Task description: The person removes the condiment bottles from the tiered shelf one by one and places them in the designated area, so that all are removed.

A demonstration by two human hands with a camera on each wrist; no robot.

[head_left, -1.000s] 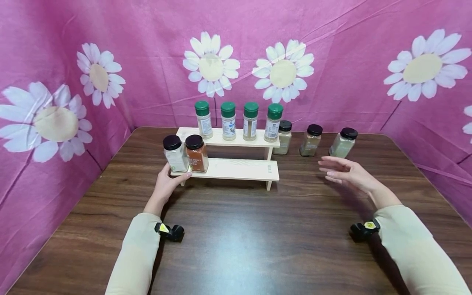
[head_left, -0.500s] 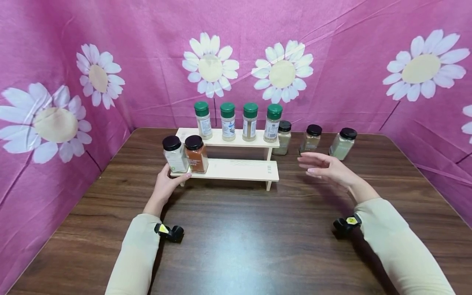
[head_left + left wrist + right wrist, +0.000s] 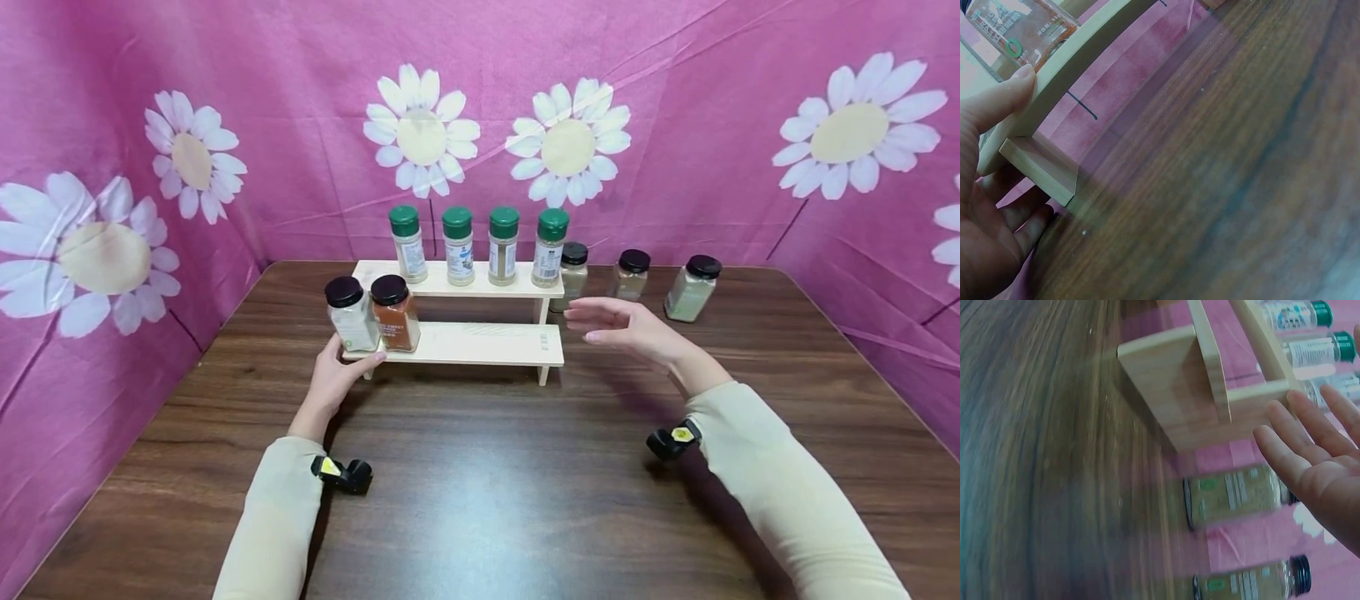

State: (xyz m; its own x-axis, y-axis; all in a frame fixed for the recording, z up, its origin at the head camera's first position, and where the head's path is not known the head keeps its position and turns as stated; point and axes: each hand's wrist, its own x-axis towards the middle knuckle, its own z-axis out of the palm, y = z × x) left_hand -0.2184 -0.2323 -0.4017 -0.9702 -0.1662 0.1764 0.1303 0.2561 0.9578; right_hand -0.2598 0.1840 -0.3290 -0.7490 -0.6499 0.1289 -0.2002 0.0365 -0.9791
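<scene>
My left hand [image 3: 332,385] grips the left end of a two-step wooden spice rack [image 3: 487,343]. In the left wrist view its thumb [image 3: 1007,97] lies on the front edge of the lower step, with the other fingers around the end by the leg. Just above that thumb stand a black-lidded jar of pale spice [image 3: 354,325] and one of orange-red spice [image 3: 397,323], side by side. Several green-capped spice bottles [image 3: 459,250] line the upper step. My right hand [image 3: 637,335] hovers off the rack's right end, fingers extended, holding nothing.
On the table [image 3: 465,483], right of the rack, stand three black-lidded jars: one [image 3: 573,271] partly behind the rack, a middle one [image 3: 632,277] partly hidden by my right hand, and a pale green one [image 3: 692,296] farther right. Pink flowered cloth [image 3: 300,167] hangs behind.
My right hand has moved left, from in front of the rightmost jar to beside the rack's right end. My left hand keeps its grip, and the jars stay where they were.
</scene>
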